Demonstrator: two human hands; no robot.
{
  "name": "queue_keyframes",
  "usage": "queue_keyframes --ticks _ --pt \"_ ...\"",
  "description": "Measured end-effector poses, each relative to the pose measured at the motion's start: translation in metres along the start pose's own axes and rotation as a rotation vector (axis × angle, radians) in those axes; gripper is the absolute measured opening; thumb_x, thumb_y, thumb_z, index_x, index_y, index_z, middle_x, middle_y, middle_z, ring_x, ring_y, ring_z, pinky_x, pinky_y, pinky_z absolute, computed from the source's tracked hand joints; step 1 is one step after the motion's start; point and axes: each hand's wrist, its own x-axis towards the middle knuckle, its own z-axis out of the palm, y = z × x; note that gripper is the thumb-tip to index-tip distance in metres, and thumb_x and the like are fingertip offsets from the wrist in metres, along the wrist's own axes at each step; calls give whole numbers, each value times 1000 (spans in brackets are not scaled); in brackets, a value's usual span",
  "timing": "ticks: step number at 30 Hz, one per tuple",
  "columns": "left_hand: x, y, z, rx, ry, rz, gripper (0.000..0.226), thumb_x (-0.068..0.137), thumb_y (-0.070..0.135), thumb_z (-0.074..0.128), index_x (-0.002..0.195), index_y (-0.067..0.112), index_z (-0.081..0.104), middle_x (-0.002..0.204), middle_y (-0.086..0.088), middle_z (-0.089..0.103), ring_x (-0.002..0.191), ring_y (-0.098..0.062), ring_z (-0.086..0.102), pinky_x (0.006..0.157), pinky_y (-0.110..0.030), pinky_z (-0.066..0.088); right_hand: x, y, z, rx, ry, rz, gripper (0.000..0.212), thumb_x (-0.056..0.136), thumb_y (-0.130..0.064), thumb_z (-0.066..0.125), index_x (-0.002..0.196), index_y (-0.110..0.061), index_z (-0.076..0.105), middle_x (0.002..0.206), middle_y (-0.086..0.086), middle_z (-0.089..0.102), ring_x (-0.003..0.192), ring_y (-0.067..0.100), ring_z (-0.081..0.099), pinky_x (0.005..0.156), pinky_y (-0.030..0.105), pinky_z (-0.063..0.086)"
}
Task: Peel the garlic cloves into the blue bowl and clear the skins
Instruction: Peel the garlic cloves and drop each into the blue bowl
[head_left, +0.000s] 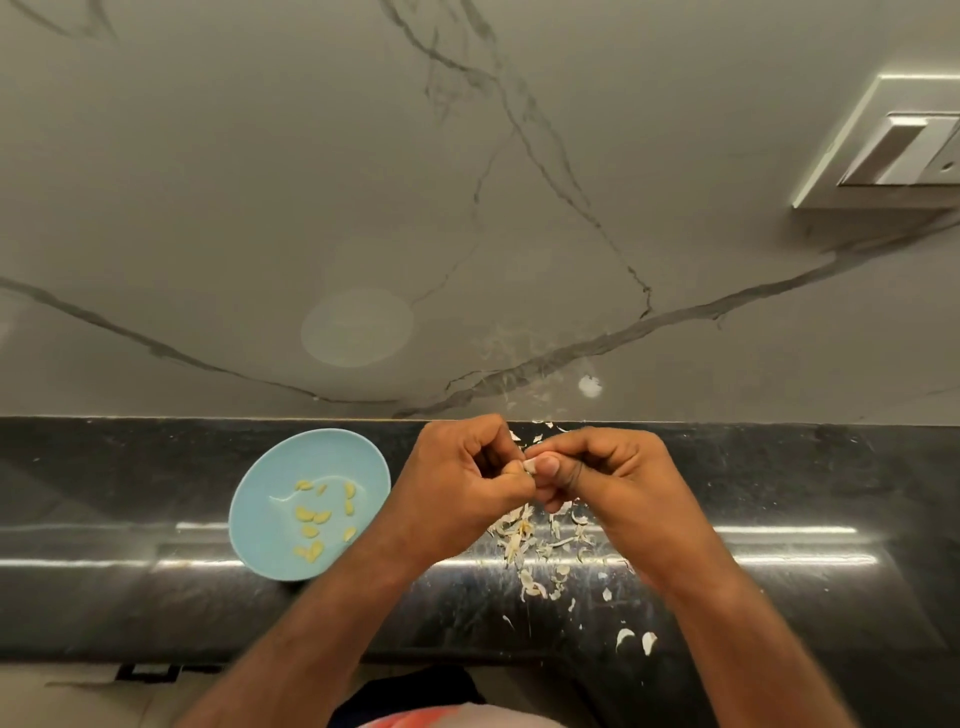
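Blue bowl (249, 499), left hand (457, 483) and right hand (618, 478) pinching garlic clove (531, 464)

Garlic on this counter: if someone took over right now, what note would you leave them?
Left hand and right hand: both pinch one garlic clove.
Blue bowl, to the left: several peeled cloves inside.
Skins lie scattered on the counter under the hands.
Left: finish this clove, drop it in the bowl, clear the skins.
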Motion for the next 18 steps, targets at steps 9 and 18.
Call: queue_keyframes --ticks 9,18 --pt "11 3 -6 -178 -10 -143 9 84 15 74 78 12 70 66 -12 69 57 -16 61 53 -22 47 14 -10 0 87 9 27 13 84 -9 67 92 -9 78 76 13 74 68 20 67 64 26 57" --pt "10 7 -2 -173 29 -154 7 90 16 68 89 10 71 76 -6 73 68 -19 69 58 -21 52 17 -6 0 103 100 5 16 85 -8 70 100 -11 70 79 14 74 71 25 69 67 31 59"
